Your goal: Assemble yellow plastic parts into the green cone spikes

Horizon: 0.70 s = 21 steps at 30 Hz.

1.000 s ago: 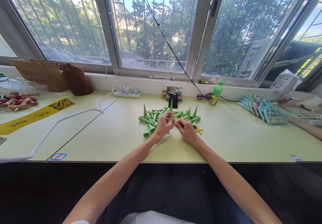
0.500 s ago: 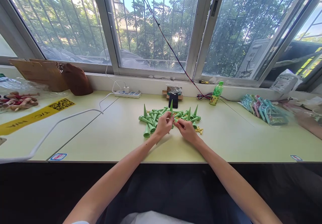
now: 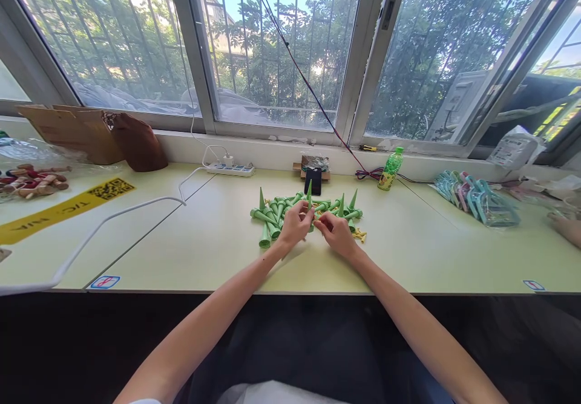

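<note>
Head view: left hand (image 3: 297, 222) grips a pale-green tapered cone (image 3: 309, 191), right hand (image 3: 336, 233) just beside it

Metal-framed sliding windows (image 3: 281, 59) fill the upper half of the frame. Below them, a long pale yellow-green table (image 3: 181, 247) spans the full width. At left, an open brown cardboard box (image 3: 77, 138) stands beside a dark-brown, slouching bag (image 3: 138, 144). At far right lies a bundle of pale-blue and pink hangers (image 3: 476, 198).

A heap of pale-green tapered cones (image 3: 274, 211) sits mid-frame, most lying down, a few standing point up. The left hand is clamped on its cone in front of the heap, tip upward; the right hand has its fingertips together, though anything between them is too small to tell.

Right of centre stands a green-capped bottle (image 3: 390, 169); a black phone (image 3: 313, 181) lies behind the heap. Smallest are the yellow pieces (image 3: 360, 234), scattered at the heap's right edge.
</note>
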Tool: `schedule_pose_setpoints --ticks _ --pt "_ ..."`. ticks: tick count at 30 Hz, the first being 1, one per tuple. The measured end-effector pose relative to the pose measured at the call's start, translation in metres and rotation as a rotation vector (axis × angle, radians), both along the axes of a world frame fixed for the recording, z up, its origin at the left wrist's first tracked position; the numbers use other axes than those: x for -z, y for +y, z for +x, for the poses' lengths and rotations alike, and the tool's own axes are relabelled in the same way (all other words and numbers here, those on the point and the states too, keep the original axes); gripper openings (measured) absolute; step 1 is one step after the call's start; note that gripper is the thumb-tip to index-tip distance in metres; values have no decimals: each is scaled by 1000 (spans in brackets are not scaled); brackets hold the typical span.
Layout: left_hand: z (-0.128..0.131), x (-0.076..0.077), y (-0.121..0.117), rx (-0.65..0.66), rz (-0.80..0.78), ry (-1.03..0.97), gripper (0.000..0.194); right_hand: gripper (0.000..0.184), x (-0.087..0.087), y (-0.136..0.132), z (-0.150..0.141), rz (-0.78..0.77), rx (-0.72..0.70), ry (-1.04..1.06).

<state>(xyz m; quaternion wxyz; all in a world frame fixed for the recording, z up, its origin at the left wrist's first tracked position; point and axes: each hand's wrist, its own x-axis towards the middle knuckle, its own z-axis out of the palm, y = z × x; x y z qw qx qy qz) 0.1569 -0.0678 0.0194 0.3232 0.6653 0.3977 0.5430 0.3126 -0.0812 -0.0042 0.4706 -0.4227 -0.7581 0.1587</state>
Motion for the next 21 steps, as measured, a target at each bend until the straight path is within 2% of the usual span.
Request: schedule_pose_setpoints --ticks 8,21 --pt "-3 2 4 61 -57 -65 19 29 -1 0 0 -35 -15 7" --pt "-3 1 2 63 -51 -60 20 32 0 0 -1 -36 -19 -14"
